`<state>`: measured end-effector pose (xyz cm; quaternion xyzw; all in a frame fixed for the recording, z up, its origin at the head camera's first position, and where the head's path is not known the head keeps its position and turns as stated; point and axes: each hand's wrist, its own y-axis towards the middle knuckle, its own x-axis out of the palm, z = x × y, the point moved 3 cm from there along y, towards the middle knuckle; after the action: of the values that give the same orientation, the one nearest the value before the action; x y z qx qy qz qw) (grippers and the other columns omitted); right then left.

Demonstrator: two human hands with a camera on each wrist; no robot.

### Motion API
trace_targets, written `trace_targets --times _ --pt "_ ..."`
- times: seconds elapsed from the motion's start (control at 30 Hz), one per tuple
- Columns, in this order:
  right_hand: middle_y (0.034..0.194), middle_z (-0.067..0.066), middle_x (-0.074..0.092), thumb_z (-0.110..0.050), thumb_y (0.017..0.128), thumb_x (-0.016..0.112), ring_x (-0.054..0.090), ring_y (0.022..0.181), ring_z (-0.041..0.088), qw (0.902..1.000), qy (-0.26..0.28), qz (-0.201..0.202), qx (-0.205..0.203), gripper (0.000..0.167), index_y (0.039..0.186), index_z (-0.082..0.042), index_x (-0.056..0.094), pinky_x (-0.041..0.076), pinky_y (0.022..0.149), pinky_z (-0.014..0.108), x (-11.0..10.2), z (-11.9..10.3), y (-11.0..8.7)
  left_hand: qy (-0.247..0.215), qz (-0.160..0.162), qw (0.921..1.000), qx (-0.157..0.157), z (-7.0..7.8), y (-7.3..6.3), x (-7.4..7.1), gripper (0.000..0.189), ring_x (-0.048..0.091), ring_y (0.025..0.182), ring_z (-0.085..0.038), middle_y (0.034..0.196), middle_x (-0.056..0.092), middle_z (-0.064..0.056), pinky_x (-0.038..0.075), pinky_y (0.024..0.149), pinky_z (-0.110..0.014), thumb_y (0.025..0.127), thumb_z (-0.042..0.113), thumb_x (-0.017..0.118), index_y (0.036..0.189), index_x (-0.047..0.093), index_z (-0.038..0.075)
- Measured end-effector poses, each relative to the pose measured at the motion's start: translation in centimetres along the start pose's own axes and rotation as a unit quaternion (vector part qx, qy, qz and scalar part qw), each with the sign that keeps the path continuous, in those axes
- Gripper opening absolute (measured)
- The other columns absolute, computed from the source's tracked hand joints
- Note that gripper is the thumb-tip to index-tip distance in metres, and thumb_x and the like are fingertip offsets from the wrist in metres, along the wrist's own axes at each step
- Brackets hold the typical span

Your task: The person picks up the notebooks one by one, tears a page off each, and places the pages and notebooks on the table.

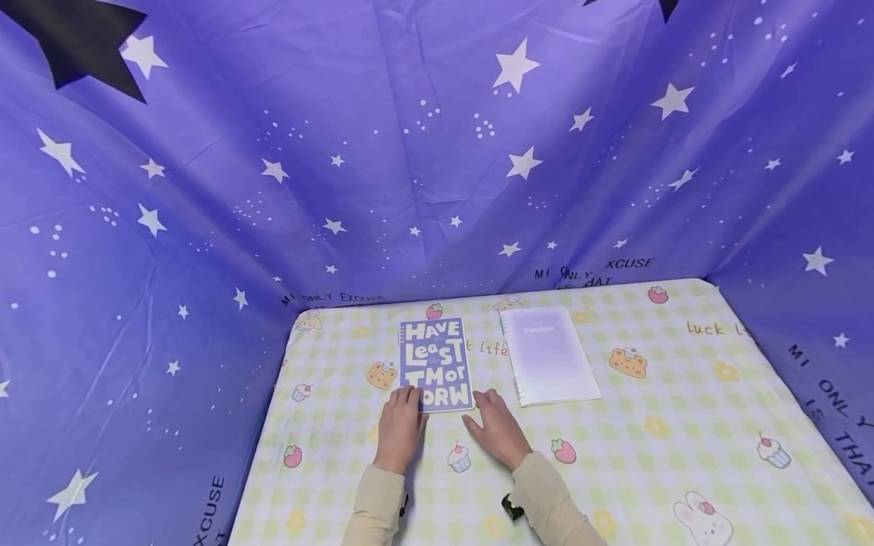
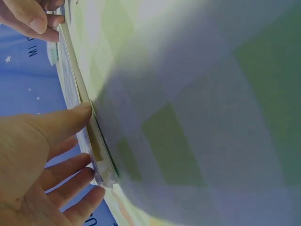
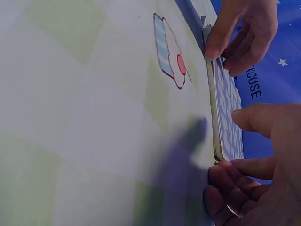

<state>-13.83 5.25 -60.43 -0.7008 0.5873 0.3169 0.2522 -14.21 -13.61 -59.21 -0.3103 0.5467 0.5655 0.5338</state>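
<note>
A blue spiral notebook (image 1: 435,362) with large cream lettering lies flat on the table, its rings along the left edge. At its lower left corner, my left hand (image 1: 399,426) holds it. In the left wrist view, the left thumb (image 2: 81,112) touches the front edge and the fingers reach round the left side. My right hand (image 1: 501,426) rests at the lower right corner. The right wrist view shows its fingertips (image 3: 218,176) touching the right edge, with the thumb (image 3: 249,115) over the cover. Whether that thumb touches the cover, I cannot tell.
A pale purple spiral notebook (image 1: 551,356) lies to the right of the blue one. Both are on a green-and-white checked tablecloth (image 1: 655,478) printed with cupcakes, strawberries and bears. Purple star-patterned curtains (image 1: 423,152) enclose the table at the back and sides.
</note>
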Motion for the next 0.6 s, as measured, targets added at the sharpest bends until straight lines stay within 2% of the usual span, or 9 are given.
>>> trace_targets --times 0.37,0.6 --pt "0.106 0.01 0.054 -0.023 0.093 0.068 0.054 0.097 0.023 1.0 -0.006 -0.003 -0.004 0.052 0.132 0.008 0.055 0.051 0.091 0.044 -0.03 -0.09 -0.1 -0.026 -0.006 0.9996 -0.004 -0.26 -0.05 -0.14 0.037 0.059 0.116 -0.03 0.12 0.065 -0.014 0.051 0.098 -0.043 0.083 0.017 0.08 0.115 0.066 0.005" --pt "0.108 0.01 0.054 -0.023 0.094 0.067 0.053 0.098 0.022 0.9997 0.012 -0.013 0.016 0.053 0.135 0.007 0.053 0.051 0.093 0.044 0.0 -0.12 -0.05 -0.046 -0.011 0.9988 -0.012 -0.45 -0.18 -0.35 0.033 0.059 0.119 -0.03 0.123 0.065 -0.014 0.049 0.102 -0.043 0.087 0.017 0.076 0.117 0.067 0.004"
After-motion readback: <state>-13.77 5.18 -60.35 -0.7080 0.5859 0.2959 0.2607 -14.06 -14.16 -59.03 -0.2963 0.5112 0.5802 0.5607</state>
